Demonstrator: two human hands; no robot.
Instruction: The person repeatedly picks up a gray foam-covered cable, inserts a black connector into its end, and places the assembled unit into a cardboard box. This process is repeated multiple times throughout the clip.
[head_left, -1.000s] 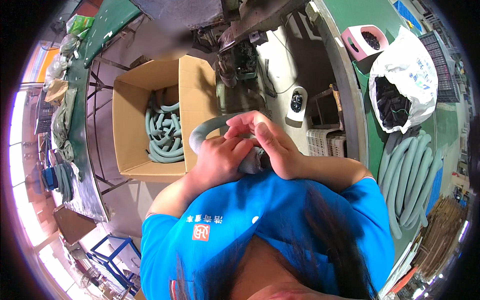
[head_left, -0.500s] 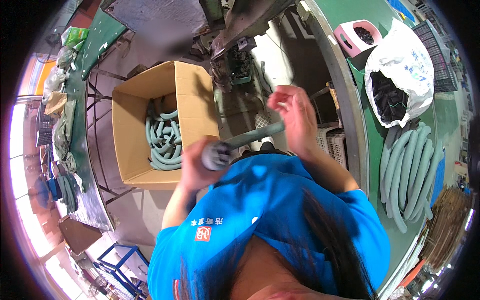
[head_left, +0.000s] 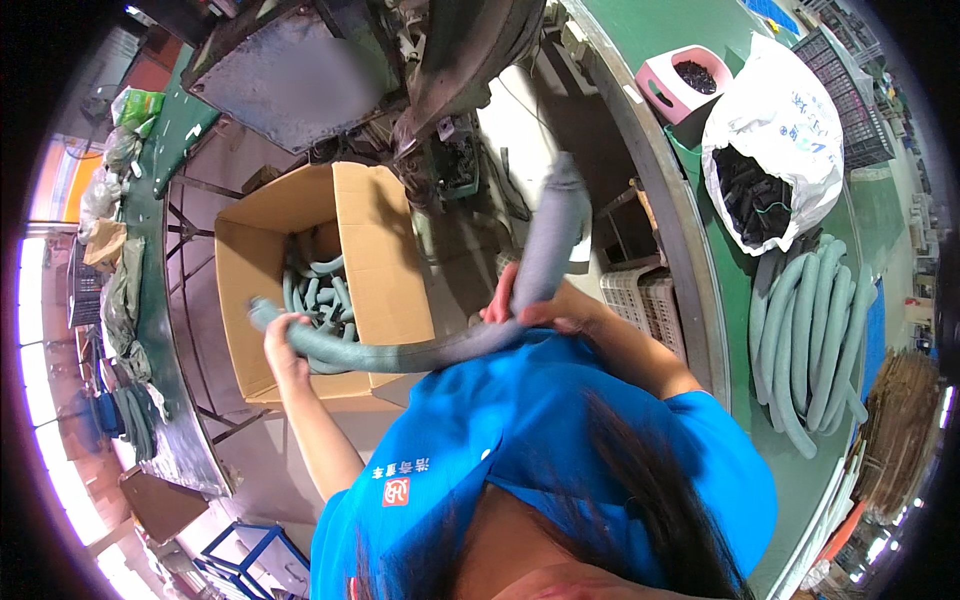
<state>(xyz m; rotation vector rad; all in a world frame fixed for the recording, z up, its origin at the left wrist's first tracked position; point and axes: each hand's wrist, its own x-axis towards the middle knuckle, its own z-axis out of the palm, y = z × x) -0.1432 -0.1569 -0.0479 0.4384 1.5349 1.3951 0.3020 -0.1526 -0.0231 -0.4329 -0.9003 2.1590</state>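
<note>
A long, bent grey-green foam tube (head_left: pixel 400 357) stretches across the front of my blue shirt, its right part rising upward. My left hand (head_left: pixel 287 345) is closed round it near its left end, over the near side of a cardboard box (head_left: pixel 385 245). Gripping the tube at its bend is my right hand (head_left: pixel 550 308), partly hidden behind it. Inside the box lie several similar curved tubes (head_left: pixel 322 300). On the green table to the right rests a bundle of long grey-green tubes (head_left: pixel 812 335).
A white sack (head_left: pixel 808 130) of black pieces stands on the right-hand table beside a pink container (head_left: pixel 672 88) of small dark bits. Ahead is a metal machine (head_left: pixel 290 80). Pale plastic crates (head_left: pixel 645 305) sit under the table edge.
My left hand has moved left and my right hand down and left. The tube, earlier pointing end-on toward me, now lies lengthwise between both hands. The view has shifted slightly.
</note>
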